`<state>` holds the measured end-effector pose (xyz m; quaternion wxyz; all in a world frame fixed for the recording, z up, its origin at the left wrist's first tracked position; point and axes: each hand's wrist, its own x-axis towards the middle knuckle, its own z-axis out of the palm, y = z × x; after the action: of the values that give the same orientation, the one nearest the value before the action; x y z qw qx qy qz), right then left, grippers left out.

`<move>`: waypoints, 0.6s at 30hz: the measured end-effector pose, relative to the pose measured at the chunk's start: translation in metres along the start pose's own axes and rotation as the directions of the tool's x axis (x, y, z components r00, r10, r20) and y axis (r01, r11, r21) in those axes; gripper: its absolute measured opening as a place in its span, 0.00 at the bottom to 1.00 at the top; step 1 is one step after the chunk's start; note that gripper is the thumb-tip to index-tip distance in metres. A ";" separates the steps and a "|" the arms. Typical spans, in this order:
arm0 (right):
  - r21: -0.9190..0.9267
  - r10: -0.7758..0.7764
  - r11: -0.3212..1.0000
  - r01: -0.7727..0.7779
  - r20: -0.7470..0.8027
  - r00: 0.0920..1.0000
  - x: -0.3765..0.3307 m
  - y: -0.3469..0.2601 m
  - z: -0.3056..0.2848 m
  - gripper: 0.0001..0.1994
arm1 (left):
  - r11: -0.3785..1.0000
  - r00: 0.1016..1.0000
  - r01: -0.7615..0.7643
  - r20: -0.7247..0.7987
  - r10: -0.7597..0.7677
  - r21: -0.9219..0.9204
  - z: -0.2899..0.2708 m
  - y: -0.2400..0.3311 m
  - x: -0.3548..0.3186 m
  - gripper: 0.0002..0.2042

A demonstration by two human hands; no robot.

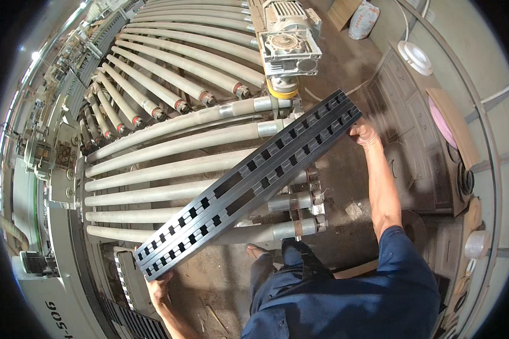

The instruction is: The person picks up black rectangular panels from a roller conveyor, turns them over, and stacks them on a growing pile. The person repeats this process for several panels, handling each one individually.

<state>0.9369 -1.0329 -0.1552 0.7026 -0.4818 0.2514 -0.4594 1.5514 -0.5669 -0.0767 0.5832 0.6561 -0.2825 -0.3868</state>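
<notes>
A long dark grey slotted profile (pixel 249 183), with rows of rectangular cutouts along it, slants across the view above the conveyor rollers. Its near left end rests in my left hand (pixel 159 285), whose fingers wrap under the edge. At the far right end, my right hand (pixel 365 133) grips the other side, with the fingers partly hidden behind the profile. The piece lies over several pale rollers (pixel 169 164) and covers parts of them; whether it touches them I cannot tell.
A dusty motor with gearbox (pixel 291 48) stands at the roller ends. Curved rows of rollers run to the back left, beside a machine frame (pixel 62 237). Brown cabinets (pixel 410 124) line the right wall, near a white round lamp (pixel 415 56). Debris (pixel 353 212) lies on the floor.
</notes>
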 end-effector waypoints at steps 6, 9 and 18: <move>0.027 -0.014 0.999 0.017 -0.117 0.993 -0.004 -0.018 0.009 0.41 | 0.984 0.980 -0.176 -0.091 0.178 0.032 0.036 0.030 -0.010 0.25; -0.007 -0.153 0.988 0.155 -0.173 0.973 0.007 -0.012 0.018 0.43 | 0.993 0.989 -0.114 -0.099 0.114 0.001 -0.003 -0.007 -0.007 0.46; -0.005 -0.096 0.995 0.103 -0.396 0.913 0.016 -0.020 0.005 0.45 | 0.978 0.994 -0.106 -0.052 0.098 -0.179 0.023 0.006 -0.012 0.44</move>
<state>0.9399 -1.0472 -0.1339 0.6169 -0.3853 0.3597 -0.5845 1.5259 -0.5702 -0.0692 0.6656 0.5928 -0.2667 -0.3666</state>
